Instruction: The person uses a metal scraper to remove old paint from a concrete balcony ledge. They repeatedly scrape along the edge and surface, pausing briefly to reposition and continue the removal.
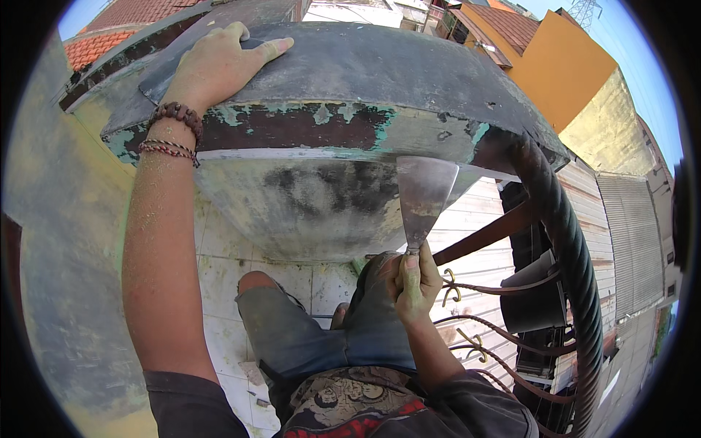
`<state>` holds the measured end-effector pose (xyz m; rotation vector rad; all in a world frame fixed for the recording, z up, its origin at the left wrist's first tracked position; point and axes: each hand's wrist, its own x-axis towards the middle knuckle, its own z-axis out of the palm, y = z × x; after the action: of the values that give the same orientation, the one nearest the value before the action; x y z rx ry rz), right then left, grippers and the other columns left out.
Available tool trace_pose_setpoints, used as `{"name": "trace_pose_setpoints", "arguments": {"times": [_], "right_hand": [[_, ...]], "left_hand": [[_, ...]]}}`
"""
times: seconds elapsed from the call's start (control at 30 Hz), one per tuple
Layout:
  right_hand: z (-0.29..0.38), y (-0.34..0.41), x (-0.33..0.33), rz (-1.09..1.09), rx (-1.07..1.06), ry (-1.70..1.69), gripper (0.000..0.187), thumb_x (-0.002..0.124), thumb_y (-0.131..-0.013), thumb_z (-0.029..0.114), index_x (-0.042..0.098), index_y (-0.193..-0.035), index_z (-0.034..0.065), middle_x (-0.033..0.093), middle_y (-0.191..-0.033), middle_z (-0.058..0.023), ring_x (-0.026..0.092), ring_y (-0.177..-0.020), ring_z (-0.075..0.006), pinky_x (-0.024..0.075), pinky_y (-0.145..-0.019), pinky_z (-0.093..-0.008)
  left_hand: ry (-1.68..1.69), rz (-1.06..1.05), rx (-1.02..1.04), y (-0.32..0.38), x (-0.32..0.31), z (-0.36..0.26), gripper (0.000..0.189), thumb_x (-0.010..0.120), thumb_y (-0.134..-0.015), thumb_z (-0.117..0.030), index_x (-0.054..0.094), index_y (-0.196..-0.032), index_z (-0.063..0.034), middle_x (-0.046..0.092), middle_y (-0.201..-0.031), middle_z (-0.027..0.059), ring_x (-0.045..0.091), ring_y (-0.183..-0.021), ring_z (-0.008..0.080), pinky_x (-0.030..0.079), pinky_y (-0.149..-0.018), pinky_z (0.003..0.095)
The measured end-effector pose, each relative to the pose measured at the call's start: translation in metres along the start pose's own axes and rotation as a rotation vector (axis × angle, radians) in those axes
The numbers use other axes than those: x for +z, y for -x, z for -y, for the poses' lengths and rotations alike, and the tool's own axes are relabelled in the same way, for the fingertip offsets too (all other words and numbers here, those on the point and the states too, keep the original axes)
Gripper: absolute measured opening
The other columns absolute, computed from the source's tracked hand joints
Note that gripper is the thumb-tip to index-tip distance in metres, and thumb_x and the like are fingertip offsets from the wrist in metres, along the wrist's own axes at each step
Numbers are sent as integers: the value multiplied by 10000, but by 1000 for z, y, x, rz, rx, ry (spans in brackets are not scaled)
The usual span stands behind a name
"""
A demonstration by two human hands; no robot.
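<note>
My left hand (222,68) rests flat on the grey top of a masonry parapet (350,63), thumb spread to the right, holding nothing. Pale dust speckles that forearm. In my right hand (413,284) is a wide-bladed paint scraper (427,191), gripped by its handle with the blade pointing up. Its blade edge lies in front of the parapet's lower lip; whether it touches cannot be told. Along the front edge, dark brown paint (296,128) is flaked, with turquoise patches and bare grey showing. Below, the wall face (306,202) is mottled grey, yellowish and black.
A twisted metal railing (569,235) curves down the right side, with thin scrolled bars (509,287) inside it. A stained wall (71,263) stands at the left. White floor tiles (224,295) with debris lie below. Corrugated roofing (630,241) and an orange building (569,65) are beyond.
</note>
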<state>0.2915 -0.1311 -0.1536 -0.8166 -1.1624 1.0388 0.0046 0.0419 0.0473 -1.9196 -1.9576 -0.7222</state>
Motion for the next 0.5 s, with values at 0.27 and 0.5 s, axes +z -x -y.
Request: {"name": "trace_pose_setpoints", "arguments": {"times": [0.27,0.5], "right_hand": [[2,-10,-10,45,32,132,507,482,-1040,196,356,-1457,-64,492,-630,20,424,-487,-34,347,-443,-194],[10,-11,-8,-16,0,240,501,523,-1024,188,395,-1438,-64,508,-616,35,432,-502,-25,355,-463,-187]], "left_hand": [[20,-11,-4,3,-2,3,867,599,-805,-699,588,-1240,52,614,-1220,239,586,-1165,339,422,-1017,406],[17,-57,32,2,3,5,821,611,-816,-671,603,-1203,53,628,-1185,217,603,-1129,324,436,-989,397]]}}
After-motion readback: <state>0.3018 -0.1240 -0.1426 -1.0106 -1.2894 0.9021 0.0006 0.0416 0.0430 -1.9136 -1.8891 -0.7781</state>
